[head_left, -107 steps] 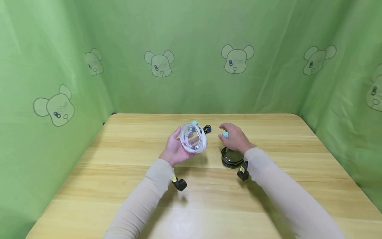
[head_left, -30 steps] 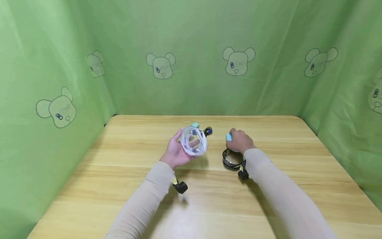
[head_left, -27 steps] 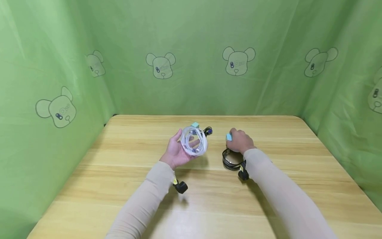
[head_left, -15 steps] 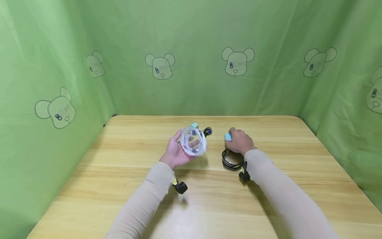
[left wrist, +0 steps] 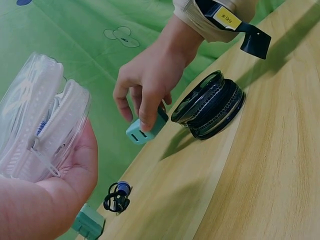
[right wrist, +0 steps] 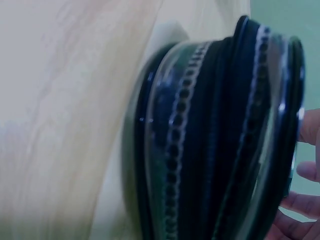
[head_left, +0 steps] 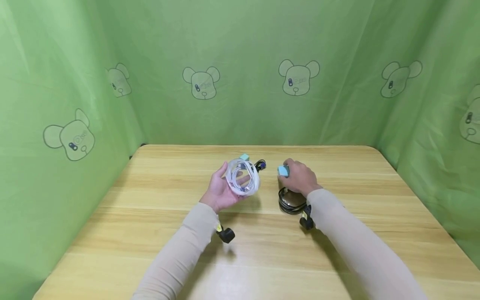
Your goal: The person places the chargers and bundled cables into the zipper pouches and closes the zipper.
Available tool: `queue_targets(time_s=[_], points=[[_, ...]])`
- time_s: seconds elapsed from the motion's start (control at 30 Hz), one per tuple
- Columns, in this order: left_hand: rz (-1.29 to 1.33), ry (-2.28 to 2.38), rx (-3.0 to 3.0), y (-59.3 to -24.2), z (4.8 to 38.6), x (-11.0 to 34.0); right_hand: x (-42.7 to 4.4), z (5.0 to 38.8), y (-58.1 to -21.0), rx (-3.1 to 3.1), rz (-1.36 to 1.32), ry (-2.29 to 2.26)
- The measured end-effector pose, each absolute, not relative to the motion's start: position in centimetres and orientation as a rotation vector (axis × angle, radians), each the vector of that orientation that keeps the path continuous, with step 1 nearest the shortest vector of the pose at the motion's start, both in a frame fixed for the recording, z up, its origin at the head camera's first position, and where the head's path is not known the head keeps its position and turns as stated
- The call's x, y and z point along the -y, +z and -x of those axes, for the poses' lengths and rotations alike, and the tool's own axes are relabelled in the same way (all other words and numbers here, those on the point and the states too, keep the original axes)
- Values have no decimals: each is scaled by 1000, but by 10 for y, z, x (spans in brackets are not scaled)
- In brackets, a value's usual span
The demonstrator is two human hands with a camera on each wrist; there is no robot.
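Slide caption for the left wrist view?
Right hand grips a teal charger near black case; left hand holds white case.

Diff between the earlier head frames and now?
Right hand: fingers were spread at the turquoise charger 3.6 s ago; now they pinch it (can't tell if already held then). Over the last second, hand and charger shifted slightly left.

Unchanged: left hand holding the white-trimmed clear case; black-trimmed case, second charger and black cable on the table.
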State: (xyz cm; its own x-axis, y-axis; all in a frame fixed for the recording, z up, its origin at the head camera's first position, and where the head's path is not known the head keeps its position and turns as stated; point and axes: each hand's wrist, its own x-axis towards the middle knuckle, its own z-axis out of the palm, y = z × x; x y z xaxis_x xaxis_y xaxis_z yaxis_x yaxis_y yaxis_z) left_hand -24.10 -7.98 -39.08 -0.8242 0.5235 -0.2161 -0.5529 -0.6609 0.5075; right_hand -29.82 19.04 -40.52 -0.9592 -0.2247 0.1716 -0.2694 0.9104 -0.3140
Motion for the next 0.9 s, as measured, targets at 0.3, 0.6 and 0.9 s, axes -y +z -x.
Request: queue_targets(time_s=[0.3,0.6,0.9], points=[[52,2423,-765,-392,240,82,-180,290,-396,2913,-414,533],[110,2408,-782,-392,240,77,-177,286,-388,2885,-460,534],[95,2423,-721,-393,239,78,-171,283,-382,2868,-488,557]])
